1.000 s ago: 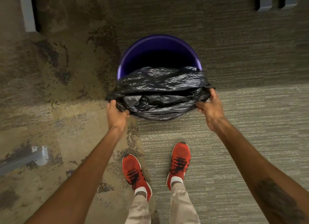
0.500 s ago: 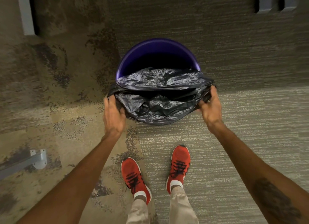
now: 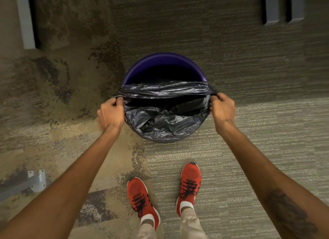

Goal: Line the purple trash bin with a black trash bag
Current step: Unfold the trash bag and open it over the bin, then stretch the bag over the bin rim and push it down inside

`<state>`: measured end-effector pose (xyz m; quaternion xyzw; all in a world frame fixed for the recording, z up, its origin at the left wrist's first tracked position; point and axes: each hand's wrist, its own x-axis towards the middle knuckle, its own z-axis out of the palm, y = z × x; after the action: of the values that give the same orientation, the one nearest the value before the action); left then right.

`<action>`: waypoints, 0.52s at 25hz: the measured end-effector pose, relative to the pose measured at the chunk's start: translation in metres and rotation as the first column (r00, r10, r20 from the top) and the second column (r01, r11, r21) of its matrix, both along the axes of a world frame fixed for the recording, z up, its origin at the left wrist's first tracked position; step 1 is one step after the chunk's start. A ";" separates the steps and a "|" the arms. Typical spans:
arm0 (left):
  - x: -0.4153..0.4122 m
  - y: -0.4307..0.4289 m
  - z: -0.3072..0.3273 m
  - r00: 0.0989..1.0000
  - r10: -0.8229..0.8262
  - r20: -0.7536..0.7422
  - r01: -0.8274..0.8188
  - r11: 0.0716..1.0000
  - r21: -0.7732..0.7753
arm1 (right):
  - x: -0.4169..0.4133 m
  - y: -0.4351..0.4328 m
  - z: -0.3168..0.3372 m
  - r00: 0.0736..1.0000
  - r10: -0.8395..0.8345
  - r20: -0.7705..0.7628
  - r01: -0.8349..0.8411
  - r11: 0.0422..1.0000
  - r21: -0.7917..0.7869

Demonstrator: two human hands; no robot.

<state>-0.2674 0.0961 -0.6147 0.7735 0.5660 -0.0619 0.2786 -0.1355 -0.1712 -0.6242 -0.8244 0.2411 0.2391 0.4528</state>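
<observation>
A round purple trash bin (image 3: pixel 153 64) stands on the carpet in front of me, seen from above. A crinkled black trash bag (image 3: pixel 165 117) hangs inside it, its mouth folded over the near half of the rim. The far edge of the bag's mouth stretches straight across the bin's middle, leaving the far purple rim bare. My left hand (image 3: pixel 110 114) pinches the bag's edge at the bin's left side. My right hand (image 3: pixel 222 108) pinches it at the right side. The bin's bottom is hidden by the bag and shadow.
My two red shoes (image 3: pixel 142 199) stand on the carpet just near the bin. A grey metal furniture foot (image 3: pixel 35 180) lies at the lower left. A pale upright leg (image 3: pixel 25 19) is at the top left and dark furniture legs (image 3: pixel 283 7) at the top right.
Both hands have slid outward and farther along the rim, from the near edge to the bin's sides. The bag's mouth has opened wider and now covers the near half of the rim.
</observation>
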 end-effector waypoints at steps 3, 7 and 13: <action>0.015 -0.003 0.002 0.992 0.098 0.076 -0.094 0.994 -0.055 | 0.005 0.008 0.003 0.998 -0.026 0.056 0.021 0.995 0.096; 0.023 -0.006 0.000 0.980 0.091 0.176 -0.080 0.995 -0.067 | 0.006 0.018 0.004 0.972 0.114 0.206 -0.121 0.993 0.019; 0.032 -0.005 -0.007 0.979 -0.071 0.192 0.078 0.997 -0.028 | 0.019 0.032 -0.009 0.715 0.629 0.305 -0.520 0.770 -0.371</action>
<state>-0.2354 0.0908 -0.6221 0.7914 0.5060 -0.0080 0.3428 -0.1164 -0.1391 -0.6332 -0.9407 -0.1015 0.1559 0.2835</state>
